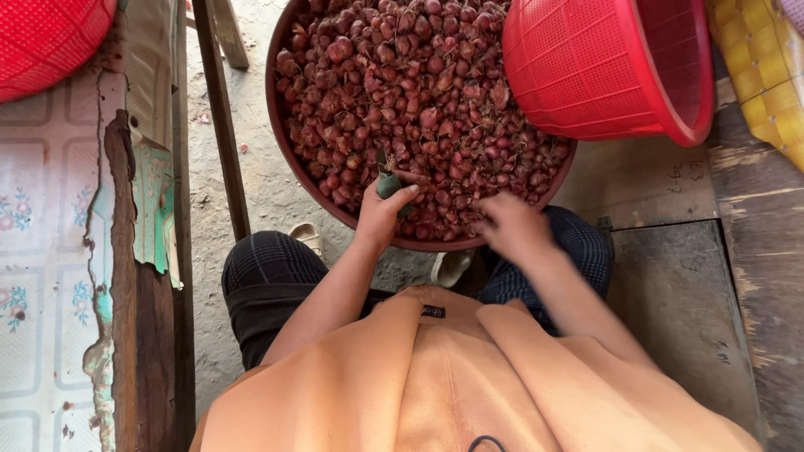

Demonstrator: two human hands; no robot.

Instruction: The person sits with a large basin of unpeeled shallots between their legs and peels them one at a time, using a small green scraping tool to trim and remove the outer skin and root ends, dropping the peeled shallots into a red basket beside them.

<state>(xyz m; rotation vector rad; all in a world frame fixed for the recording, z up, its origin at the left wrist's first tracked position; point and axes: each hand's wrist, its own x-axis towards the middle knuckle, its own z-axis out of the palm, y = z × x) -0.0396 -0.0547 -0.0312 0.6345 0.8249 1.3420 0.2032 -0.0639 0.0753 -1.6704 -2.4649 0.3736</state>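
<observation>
- Gripped in the left hand [381, 213] is a small knife with a dark green handle [388, 184], fingers wrapped tight round it, blade end poking up over the near edge of the pile.
- Right hand [512, 224] is down in the shallots at the lower rim of the basin, a bit motion-blurred. Fingers look curled into the pile, but honestly can't tell if they've closed on a bulb or are just rummaging.
- Big round dark red basin [280, 125] fills the upper middle of the frame, heaped with small red shallots [419, 92], skins still on as far as anyone can see.
- Red plastic mesh basket [586, 75] sits tipped on the basin's right side, upper right of the frame. What shows of its inside looks empty, though a good part is hidden.
- Progress-wise, it reads as early days: the pile looks full, no obvious heap of trimmed or peeled ones anywhere in view, and no scraps on the concrete floor [268, 192] worth mentioning. Pretty much everything looks left to do.
- Another red basket [42, 33] peeks in at the upper left corner, contents not visible.
- Person sits low with knees either side of the basin, orange top across the bottom of the frame, worn wooden boards [670, 301] to the right.
</observation>
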